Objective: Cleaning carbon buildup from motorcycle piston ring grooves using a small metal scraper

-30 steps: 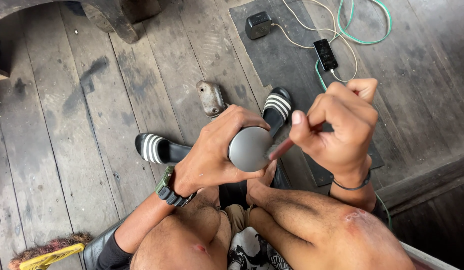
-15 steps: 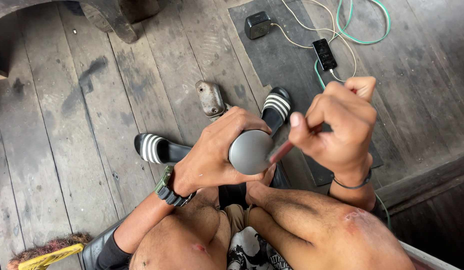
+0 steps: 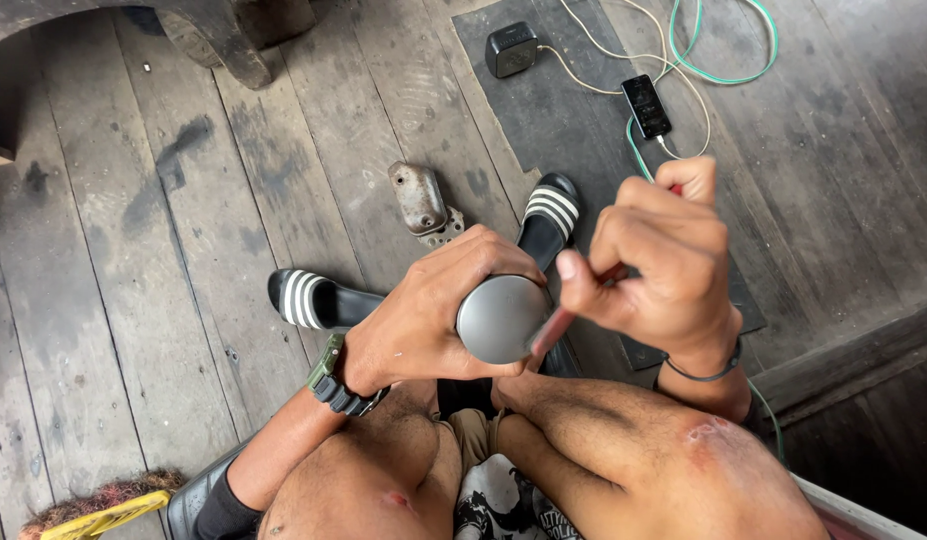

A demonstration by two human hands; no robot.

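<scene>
My left hand [image 3: 423, 310] wraps around a round grey metal part [image 3: 501, 320] whose smooth flat end faces up, held above my knees. My right hand [image 3: 655, 265] is closed in a fist on a thin red-handled tool [image 3: 551, 332]; the tool's lower end rests against the right edge of the grey part. The tip of the tool is hidden behind the part. A dark watch with a green band [image 3: 335, 378] sits on my left wrist and a thin black band [image 3: 705, 372] on my right.
Two black slides with white stripes [image 3: 308, 298] [image 3: 549, 215] lie on the plank floor. A rusty metal cover [image 3: 420, 200] lies beyond them. A black mat [image 3: 573, 120] holds a phone [image 3: 646, 105], a small black box [image 3: 510, 48] and green and white cables. A brush [image 3: 103, 500] sits at bottom left.
My right hand has shifted slightly up and right with the tool. The left hand and the grey part have stayed in place.
</scene>
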